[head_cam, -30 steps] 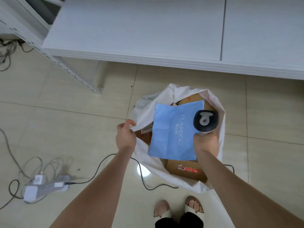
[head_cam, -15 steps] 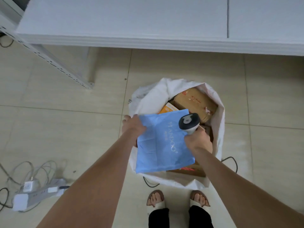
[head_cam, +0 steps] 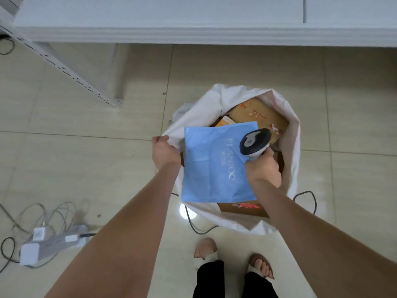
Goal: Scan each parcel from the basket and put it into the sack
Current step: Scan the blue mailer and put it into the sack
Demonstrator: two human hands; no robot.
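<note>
Floor tiles (head_cam: 86, 158); L hand (head_cam: 164, 152) holds sack (head_cam: 204, 108), R hand (head_cam: 263, 168) scanner (head_cam: 254, 143) + parcel (head_cam: 210, 164).

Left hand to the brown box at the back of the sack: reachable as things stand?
Probably not as is. The left hand grips the sack by its rim, and the blue mailer, held by the right hand with the scanner, spans the mouth between it and the brown box.
</note>
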